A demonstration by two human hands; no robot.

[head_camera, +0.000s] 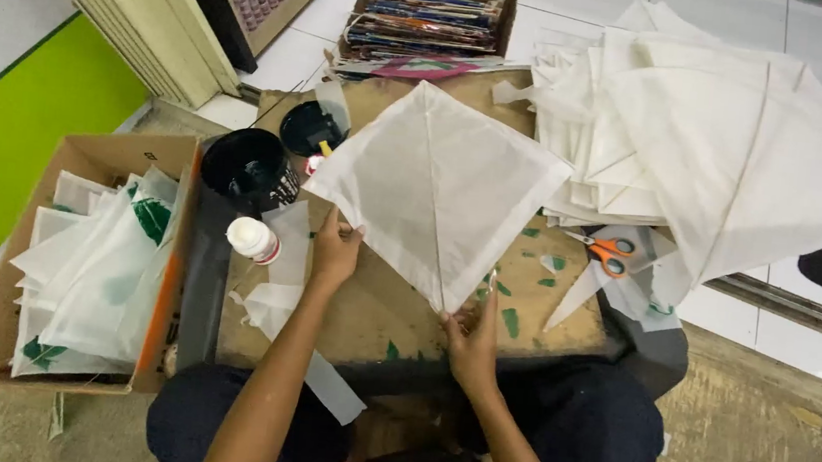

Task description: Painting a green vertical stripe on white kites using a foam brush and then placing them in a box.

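A brown cardboard work board [373, 308] is laid low over the floor. On it a white diamond-shaped paper kite [435, 188] is spread, its spine running away from the body. Its left corner is pinched by the left hand [333, 254]; its near tip is pinched by the right hand [471, 342], both forearms extended forward.

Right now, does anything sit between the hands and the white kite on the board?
Nothing visible does. The left hand touches the white kite at its left corner, and the right hand grips its bottom tip.
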